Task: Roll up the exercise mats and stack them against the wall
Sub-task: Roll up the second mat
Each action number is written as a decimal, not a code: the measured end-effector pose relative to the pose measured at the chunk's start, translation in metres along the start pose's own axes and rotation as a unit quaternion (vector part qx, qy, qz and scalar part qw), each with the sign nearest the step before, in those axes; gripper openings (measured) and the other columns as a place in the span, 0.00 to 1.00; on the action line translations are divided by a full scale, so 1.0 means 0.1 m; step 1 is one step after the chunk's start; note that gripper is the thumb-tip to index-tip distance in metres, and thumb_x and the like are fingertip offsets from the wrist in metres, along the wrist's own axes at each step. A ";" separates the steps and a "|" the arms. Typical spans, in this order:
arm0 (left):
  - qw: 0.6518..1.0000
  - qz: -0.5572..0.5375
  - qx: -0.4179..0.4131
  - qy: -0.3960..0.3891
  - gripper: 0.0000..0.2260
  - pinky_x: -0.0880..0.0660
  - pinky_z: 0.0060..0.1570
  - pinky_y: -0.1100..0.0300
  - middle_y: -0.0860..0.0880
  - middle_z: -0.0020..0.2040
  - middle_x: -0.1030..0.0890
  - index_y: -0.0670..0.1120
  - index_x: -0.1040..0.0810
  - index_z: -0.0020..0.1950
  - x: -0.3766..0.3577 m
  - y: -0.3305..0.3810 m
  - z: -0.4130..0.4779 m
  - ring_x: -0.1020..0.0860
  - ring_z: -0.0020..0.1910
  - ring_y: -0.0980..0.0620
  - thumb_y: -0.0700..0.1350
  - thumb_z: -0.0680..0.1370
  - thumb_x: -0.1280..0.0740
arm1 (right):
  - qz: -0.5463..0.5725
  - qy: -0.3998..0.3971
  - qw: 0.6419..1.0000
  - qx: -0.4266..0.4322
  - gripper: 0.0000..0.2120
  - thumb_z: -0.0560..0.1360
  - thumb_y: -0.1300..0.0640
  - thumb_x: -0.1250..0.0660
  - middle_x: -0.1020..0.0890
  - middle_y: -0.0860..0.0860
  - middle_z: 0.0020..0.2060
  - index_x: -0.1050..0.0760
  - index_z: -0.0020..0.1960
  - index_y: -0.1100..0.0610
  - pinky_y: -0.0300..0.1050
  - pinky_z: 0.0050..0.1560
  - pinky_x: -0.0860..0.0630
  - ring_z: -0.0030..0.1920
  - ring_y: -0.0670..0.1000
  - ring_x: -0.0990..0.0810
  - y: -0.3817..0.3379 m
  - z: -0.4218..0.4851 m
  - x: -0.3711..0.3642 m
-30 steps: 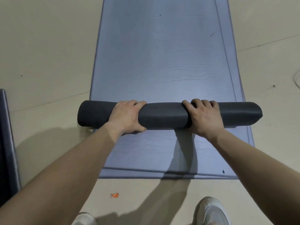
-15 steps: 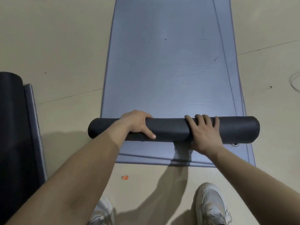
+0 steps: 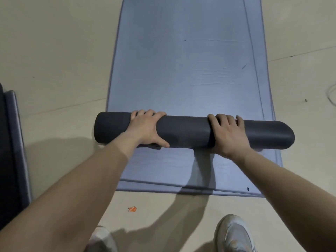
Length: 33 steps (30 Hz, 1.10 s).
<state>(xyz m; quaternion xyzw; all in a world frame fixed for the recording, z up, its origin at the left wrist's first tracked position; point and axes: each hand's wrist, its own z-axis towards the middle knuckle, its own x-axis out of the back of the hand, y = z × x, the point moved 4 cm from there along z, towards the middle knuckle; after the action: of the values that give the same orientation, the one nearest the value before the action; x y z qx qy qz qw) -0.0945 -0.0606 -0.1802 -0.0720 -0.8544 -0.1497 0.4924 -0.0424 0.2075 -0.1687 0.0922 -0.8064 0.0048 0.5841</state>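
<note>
A blue-grey exercise mat [image 3: 190,60] lies flat on the beige floor and runs away from me. Its near end is wound into a dark grey roll [image 3: 183,131] that lies across the mat. My left hand [image 3: 145,128] grips the roll left of its middle, fingers over the top and thumb along the near side. My right hand [image 3: 227,135] holds the roll right of its middle, fingers draped over the top. Under the roll a second flat mat layer [image 3: 163,186] shows, with its near edge close to my feet.
A dark rolled or folded mat [image 3: 12,151] lies at the left edge of view. A small orange scrap [image 3: 132,209] sits on the floor near my left shoe [image 3: 101,240]. My right shoe [image 3: 234,235] stands below the mat's end. A thin white cable [image 3: 331,95] curves in at the far right.
Half a second ago the roll sat closer to the mat's near edge; now it lies farther up the mat. Both hands have shifted their hold on it. The view has swung right.
</note>
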 end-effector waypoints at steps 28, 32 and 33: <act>0.991 0.039 0.089 0.088 0.44 0.58 0.77 0.37 0.48 0.83 0.46 0.58 0.49 0.82 -0.16 0.21 -0.93 0.50 0.81 0.39 0.78 0.72 0.42 | 0.104 -0.189 0.976 -0.010 0.52 0.52 0.29 0.22 0.26 0.49 0.60 0.36 0.72 0.41 0.59 0.65 0.34 0.62 0.57 0.26 -0.03 -0.05 0.22; 0.992 0.051 0.047 0.101 0.51 0.53 0.77 0.36 0.52 0.79 0.38 0.60 0.44 0.79 -0.09 0.09 -0.54 0.47 0.80 0.43 0.80 0.62 0.34 | 0.034 0.032 0.999 -0.022 0.53 0.56 0.42 0.19 0.30 0.55 0.68 0.38 0.75 0.51 0.68 0.69 0.39 0.67 0.62 0.31 -0.12 -0.36 -0.03; 0.994 0.042 0.027 0.098 0.51 0.52 0.77 0.37 0.52 0.78 0.36 0.60 0.42 0.79 -0.03 0.05 -0.42 0.44 0.79 0.44 0.80 0.61 0.34 | 0.019 0.075 0.996 -0.031 0.52 0.56 0.47 0.19 0.31 0.56 0.69 0.38 0.76 0.53 0.70 0.69 0.41 0.68 0.63 0.32 -0.14 -0.40 -0.10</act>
<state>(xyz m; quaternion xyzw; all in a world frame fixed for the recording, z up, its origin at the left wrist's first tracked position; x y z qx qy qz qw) -0.0571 -0.0700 -0.1619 -0.0793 -0.8017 -0.1126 0.5816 0.0005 0.2001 -0.1664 0.0580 -0.7614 -0.0027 0.6457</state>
